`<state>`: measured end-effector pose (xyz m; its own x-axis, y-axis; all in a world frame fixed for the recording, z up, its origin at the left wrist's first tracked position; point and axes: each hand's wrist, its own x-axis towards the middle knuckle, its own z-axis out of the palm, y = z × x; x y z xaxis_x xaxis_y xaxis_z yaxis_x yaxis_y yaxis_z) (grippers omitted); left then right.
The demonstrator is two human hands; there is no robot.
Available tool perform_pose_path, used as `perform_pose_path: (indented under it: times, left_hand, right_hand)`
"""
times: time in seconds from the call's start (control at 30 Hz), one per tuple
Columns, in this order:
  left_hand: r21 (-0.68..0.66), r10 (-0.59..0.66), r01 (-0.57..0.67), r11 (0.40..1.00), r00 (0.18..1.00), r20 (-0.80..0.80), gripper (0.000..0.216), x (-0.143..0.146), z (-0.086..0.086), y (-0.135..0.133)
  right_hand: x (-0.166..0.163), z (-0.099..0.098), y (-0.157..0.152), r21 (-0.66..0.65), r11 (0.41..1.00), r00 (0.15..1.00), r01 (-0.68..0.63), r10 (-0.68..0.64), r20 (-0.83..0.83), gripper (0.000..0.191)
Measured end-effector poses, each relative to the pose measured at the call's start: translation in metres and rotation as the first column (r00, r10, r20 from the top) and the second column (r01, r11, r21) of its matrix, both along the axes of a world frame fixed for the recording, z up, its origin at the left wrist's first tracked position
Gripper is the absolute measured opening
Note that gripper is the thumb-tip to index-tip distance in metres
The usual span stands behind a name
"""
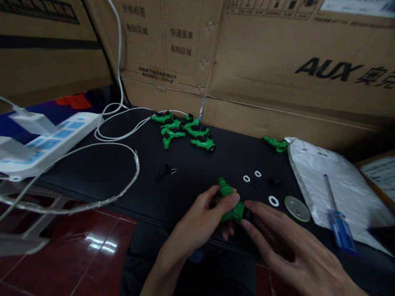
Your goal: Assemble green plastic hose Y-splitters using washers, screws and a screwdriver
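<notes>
My left hand (197, 222) is closed around a green plastic hose fitting (226, 190), its thumb lying across the body. The narrow ribbed end of the fitting points up and away. At the wider end sits a black ring (247, 214), and my right hand (286, 242) pinches there with thumb and fingertips. Beyond my right hand lie two small white washers (246, 179), a larger white washer (273, 201) and some small black parts (255, 185). A round, flat, pale disc (296, 208) rests beside the large washer.
Several green fittings (173, 135) are grouped at the back of the black tabletop (123, 193); one green piece (275, 144) lies apart. Small black parts with pins (165, 172) are at left. A blue screwdriver (342, 232) rests on a plastic bag (311, 172). Cables, a power strip (55, 142) and cartons (262, 53) surround.
</notes>
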<state>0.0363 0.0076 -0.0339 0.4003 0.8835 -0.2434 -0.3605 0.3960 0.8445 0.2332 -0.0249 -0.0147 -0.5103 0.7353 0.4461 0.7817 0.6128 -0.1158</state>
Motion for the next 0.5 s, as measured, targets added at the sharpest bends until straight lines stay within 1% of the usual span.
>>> perform_pose_path:
  times: [0.07,0.13,0.2,0.23,0.27,0.3,0.33,0.4,0.43,0.47,0.5]
  left_hand:
    - [0.001,0.022,-0.022,1.000,1.000,-0.006,0.049,0.000,-0.001,0.000]
    - [0.014,0.055,-0.055,0.998,0.998,-0.022,0.048,0.001,-0.001,-0.002]
    - [0.035,0.081,-0.080,0.996,0.996,-0.043,0.047,0.001,-0.002,-0.004]
    - [0.048,0.085,-0.083,0.995,0.995,-0.053,0.046,0.002,-0.002,-0.004]
    - [0.061,0.090,-0.086,0.994,0.994,-0.063,0.045,0.002,-0.002,-0.004]
    - [0.069,0.095,-0.090,0.993,0.993,-0.073,0.045,0.002,-0.002,-0.005]
    - [0.073,0.099,-0.093,0.993,0.992,-0.083,0.046,0.002,-0.001,-0.004]
    - [0.067,0.109,-0.102,0.993,0.988,-0.111,0.050,0.003,0.001,-0.004]
    - [0.056,0.118,-0.111,0.992,0.984,-0.131,0.052,0.003,0.003,-0.004]
    - [0.046,0.126,-0.121,0.992,0.980,-0.156,0.055,0.003,0.005,-0.004]
    - [0.038,0.145,-0.140,0.989,0.971,-0.191,0.057,0.002,0.006,-0.003]
  right_hand:
    - [0.008,0.001,0.001,0.018,0.997,0.997,-0.069,0.068,0.038,0.033]
    - [0.014,0.001,0.002,0.040,0.990,0.989,-0.134,0.132,0.061,0.035]
    - [0.013,0.001,0.004,0.072,0.983,0.986,-0.167,0.166,0.015,0.034]
    - [0.009,0.002,0.005,0.069,0.985,0.986,-0.157,0.160,-0.043,0.031]
    - [0.004,0.003,0.006,0.043,0.990,0.983,-0.137,0.141,-0.118,0.028]
    - [-0.001,0.004,0.007,-0.021,0.994,0.976,-0.106,0.100,-0.194,0.023]
    - [-0.007,0.005,0.007,-0.110,0.992,0.965,-0.068,0.037,-0.261,0.022]
    - [-0.018,0.006,0.005,-0.282,0.959,0.930,0.008,-0.111,-0.351,0.025]
    - [-0.022,0.006,0.004,-0.338,0.941,0.907,0.029,-0.167,-0.387,0.022]
    - [-0.024,0.005,0.002,-0.366,0.930,0.883,0.031,-0.198,-0.427,0.019]
    - [-0.026,0.004,0.001,-0.383,0.924,0.860,0.005,-0.200,-0.469,0.027]
